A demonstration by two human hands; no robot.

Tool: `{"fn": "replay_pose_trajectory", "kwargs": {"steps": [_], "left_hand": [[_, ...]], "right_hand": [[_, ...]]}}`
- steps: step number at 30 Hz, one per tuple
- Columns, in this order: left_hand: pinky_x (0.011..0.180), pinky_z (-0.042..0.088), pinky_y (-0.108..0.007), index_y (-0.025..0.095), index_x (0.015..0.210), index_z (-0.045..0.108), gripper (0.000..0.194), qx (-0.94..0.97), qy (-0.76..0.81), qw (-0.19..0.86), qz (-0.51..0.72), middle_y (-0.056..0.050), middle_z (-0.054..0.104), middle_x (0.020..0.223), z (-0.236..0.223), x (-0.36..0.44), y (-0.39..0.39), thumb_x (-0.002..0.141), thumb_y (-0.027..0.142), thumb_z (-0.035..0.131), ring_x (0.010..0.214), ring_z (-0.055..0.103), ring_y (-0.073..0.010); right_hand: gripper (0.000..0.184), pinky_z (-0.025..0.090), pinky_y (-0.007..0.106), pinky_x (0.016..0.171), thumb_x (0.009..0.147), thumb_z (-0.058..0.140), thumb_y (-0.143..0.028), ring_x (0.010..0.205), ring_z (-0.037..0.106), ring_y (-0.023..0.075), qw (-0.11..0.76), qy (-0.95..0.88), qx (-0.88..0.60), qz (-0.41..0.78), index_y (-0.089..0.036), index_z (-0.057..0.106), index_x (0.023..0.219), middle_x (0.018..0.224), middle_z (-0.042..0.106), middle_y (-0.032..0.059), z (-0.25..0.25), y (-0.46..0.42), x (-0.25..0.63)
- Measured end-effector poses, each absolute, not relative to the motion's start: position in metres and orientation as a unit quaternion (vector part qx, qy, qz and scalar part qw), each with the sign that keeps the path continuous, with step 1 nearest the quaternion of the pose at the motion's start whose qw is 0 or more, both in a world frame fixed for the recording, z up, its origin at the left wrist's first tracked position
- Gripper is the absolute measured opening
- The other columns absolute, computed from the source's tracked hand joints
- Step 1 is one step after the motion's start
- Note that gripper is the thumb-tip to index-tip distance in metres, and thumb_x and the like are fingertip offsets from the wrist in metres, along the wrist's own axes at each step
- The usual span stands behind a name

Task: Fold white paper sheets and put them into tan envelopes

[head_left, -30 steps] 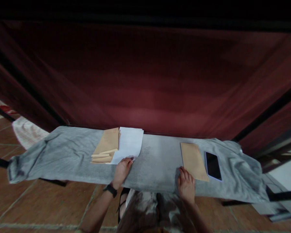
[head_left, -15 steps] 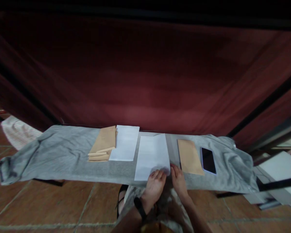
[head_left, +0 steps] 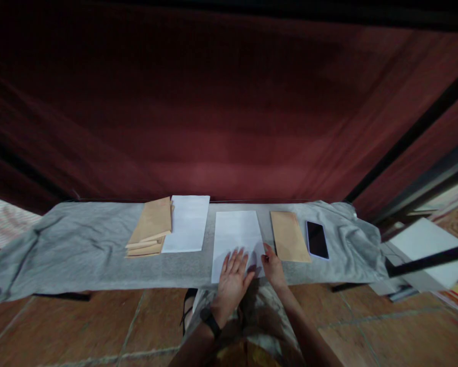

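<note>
A white sheet of paper (head_left: 236, 232) lies flat on the grey cloth in front of me. My left hand (head_left: 233, 275) rests on its lower part, palm down with the fingers spread; a dark watch is on that wrist. At the sheet's lower right edge is my right hand (head_left: 272, 266), its fingers curled and pinched together on the paper's edge. Just right of that hand lies a brown envelope (head_left: 290, 237). To the left are a second white sheet or stack of paper (head_left: 186, 224) and a pile of brown envelopes (head_left: 152, 221) partly overlapping it.
Grey cloth (head_left: 87, 255) covers the long narrow bench, rumpled at both ends. A phone (head_left: 317, 239) with a dark screen lies right of the single envelope. A dark red panel (head_left: 213, 127) rises behind the bench. White boxes (head_left: 423, 250) stand at the far right.
My left hand has gone from curled fingers at the sheet's lower edge to lying spread on it. The sheet's raised top right corner now lies flat. The view has shifted slightly.
</note>
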State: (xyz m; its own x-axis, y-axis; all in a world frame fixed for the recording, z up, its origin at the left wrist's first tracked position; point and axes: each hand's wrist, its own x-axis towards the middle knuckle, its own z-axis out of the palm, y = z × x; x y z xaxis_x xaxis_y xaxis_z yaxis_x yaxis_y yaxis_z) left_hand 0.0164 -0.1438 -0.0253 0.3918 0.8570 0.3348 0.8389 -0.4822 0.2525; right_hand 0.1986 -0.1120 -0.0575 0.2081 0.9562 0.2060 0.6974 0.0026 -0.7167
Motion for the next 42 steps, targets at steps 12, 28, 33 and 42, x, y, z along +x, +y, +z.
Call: {"fn": "replay_pose_trajectory", "kwargs": {"steps": [12,28,33,42], "left_hand": [[0.124,0.027,-0.051,0.011,0.156,0.034,0.059,0.839,0.529,0.011,0.124,-0.016,0.037,0.161,-0.065,0.014,-0.117,0.097,0.017,0.038,0.152,0.030,-0.0258],[0.120,0.035,-0.048,0.008,0.153,0.040,0.057,0.759,0.626,-0.041,0.175,-0.017,0.044,0.157,-0.061,-0.045,-0.097,0.103,0.034,0.032,0.148,0.038,-0.0281],[0.119,0.037,-0.051,0.007,0.154,0.038,0.057,0.737,0.641,-0.050,0.208,-0.020,0.046,0.154,-0.063,-0.046,-0.099,0.103,0.034,0.034,0.147,0.040,-0.0308],[0.125,0.028,-0.048,0.008,0.159,0.025,0.061,0.807,0.567,0.001,0.168,-0.015,0.033,0.164,-0.055,0.002,-0.039,0.101,0.025,0.032,0.154,0.025,-0.0263]], "right_hand": [[0.046,0.042,0.047,0.117,0.105,0.033,-0.025,0.140,0.048,0.0219,0.331,-0.747,-0.564,0.116,-0.018,0.053,0.145,0.147,0.057,0.0111,-0.057,-0.111,0.141],[0.061,0.033,0.048,0.119,0.107,0.034,-0.041,0.145,0.040,0.0304,0.216,-0.701,-0.678,-0.050,-0.006,0.031,0.157,0.158,0.041,0.0212,-0.071,-0.117,0.166],[0.066,0.035,0.049,0.118,0.107,0.031,-0.045,0.144,0.042,0.0322,0.220,-0.675,-0.702,-0.056,-0.005,0.024,0.160,0.159,0.039,0.0231,-0.077,-0.122,0.172],[0.055,0.031,0.046,0.122,0.108,0.023,-0.034,0.150,0.035,0.0241,0.211,-0.758,-0.616,0.024,-0.010,0.035,0.156,0.159,0.041,0.0147,-0.057,-0.047,0.148]]}}
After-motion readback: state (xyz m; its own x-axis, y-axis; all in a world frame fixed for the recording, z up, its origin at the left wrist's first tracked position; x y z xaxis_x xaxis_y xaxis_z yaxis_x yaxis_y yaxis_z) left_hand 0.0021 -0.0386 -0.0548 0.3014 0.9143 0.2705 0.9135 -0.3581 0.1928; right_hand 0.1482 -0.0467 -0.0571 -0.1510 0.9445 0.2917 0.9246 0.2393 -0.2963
